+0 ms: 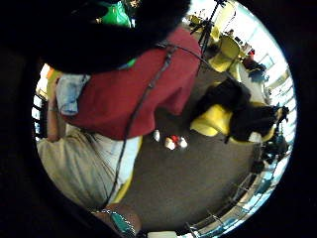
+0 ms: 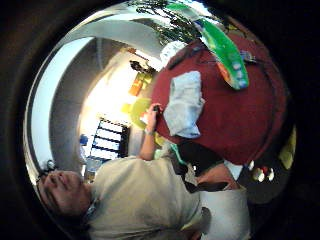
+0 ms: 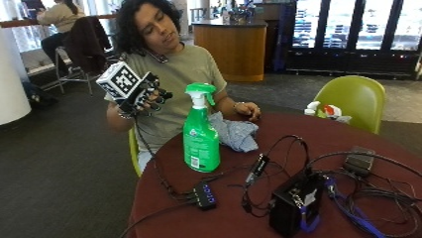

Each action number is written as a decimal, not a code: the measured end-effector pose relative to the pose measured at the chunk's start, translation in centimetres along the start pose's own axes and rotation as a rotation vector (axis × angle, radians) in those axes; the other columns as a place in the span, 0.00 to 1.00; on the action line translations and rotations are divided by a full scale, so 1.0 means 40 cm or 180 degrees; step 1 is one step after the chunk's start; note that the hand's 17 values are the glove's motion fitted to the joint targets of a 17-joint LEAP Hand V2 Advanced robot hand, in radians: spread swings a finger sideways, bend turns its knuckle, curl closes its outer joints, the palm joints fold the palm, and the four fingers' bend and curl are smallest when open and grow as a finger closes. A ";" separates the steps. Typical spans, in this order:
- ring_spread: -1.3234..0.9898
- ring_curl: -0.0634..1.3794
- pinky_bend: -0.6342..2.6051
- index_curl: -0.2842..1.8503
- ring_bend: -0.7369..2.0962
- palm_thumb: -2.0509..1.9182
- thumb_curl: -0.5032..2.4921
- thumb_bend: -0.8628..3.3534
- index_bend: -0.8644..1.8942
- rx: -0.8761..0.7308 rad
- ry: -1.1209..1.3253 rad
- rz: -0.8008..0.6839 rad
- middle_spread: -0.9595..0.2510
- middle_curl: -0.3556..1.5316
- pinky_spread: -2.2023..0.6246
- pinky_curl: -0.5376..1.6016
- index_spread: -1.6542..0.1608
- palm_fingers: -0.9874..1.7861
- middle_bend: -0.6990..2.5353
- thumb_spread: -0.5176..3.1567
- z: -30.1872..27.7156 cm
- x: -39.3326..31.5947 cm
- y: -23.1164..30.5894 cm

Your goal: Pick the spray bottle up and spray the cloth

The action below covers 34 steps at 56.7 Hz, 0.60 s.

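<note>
A green spray bottle (image 3: pixel 201 134) with a white trigger stands upright on the round dark red table (image 3: pixel 369 144), near the edge closest to the person. A crumpled grey-blue cloth (image 3: pixel 234 133) lies just behind and beside it. My gloved right hand (image 3: pixel 141 96) is raised in the air left of the bottle at shoulder height, well apart from it, fingers loosely curled and holding nothing. The bare left hand (image 3: pixel 247 111) rests on the table by the cloth. The palm views show the bottle (image 2: pixel 225 52) and the cloth (image 2: pixel 184 102) (image 1: pixel 69 91) on the table (image 1: pixel 148 84) from a distance.
Black cables (image 3: pixel 284 153), a hub (image 3: pixel 206 194) and a black box (image 3: pixel 293 203) cover the table's near and right parts. A yellow-green chair (image 3: pixel 352 96) stands behind the table, with a small white and red bottle (image 3: pixel 324 110) beside it.
</note>
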State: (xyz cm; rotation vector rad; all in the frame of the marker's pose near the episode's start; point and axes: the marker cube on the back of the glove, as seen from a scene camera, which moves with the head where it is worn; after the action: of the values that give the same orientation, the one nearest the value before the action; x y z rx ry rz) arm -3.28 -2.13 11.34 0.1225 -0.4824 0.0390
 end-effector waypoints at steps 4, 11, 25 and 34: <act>0.53 0.28 0.32 0.26 0.39 0.66 0.30 0.20 0.36 0.0344 -0.0029 0.0189 0.74 0.36 0.86 0.42 0.69 0.43 0.27 0.41 0.019 0.010 -0.044; 0.53 0.28 0.31 0.25 0.40 0.68 0.30 0.20 0.36 0.0768 -0.0277 0.0659 0.77 0.36 0.86 0.42 0.71 0.47 0.29 0.41 0.060 0.016 -0.111; 0.55 0.28 0.30 0.24 0.41 0.70 0.30 0.20 0.36 0.0927 -0.1323 0.0586 0.81 0.37 0.84 0.42 0.75 0.52 0.30 0.40 0.103 -0.004 -0.259; 0.55 0.28 0.30 0.24 0.41 0.71 0.30 0.20 0.35 0.1030 -0.1713 0.0612 0.81 0.38 0.84 0.42 0.76 0.52 0.30 0.40 0.084 0.007 -0.390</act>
State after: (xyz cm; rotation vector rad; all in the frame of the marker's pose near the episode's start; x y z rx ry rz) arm -3.54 -18.04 12.75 0.4094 -1.0237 0.2781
